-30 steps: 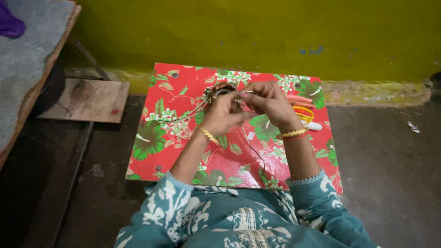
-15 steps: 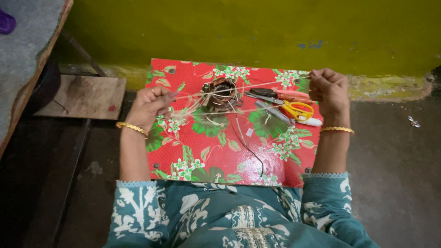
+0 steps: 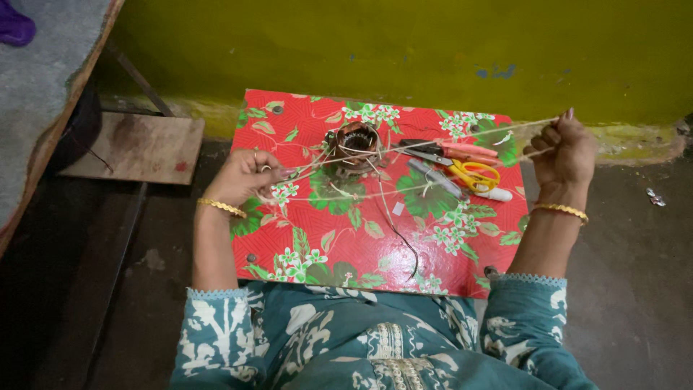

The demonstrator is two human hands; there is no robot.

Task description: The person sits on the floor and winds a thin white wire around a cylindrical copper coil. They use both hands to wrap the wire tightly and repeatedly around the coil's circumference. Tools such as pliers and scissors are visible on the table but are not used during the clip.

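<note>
string [image 3: 440,144] is stretched taut between both hands across a low red flowered board [image 3: 346,238]. the left hand [image 3: 245,177], at 9 o'clock of the board, is closed with its fingertips pinching the string ends. the right hand [image 3: 563,148], past the board's edge at 3 o'clock, is clenched around the other ends. a small copper-wound motor coil [image 3: 354,141] is set at 12 o'clock on the board, with the string passing through or around it; which cannot be told. yellow-handled scissors [image 3: 462,162] and a white marker [image 3: 494,195] are seen at 2 o'clock, under the string. a thin black wire [image 3: 401,238] lies near the board's centre.
</note>
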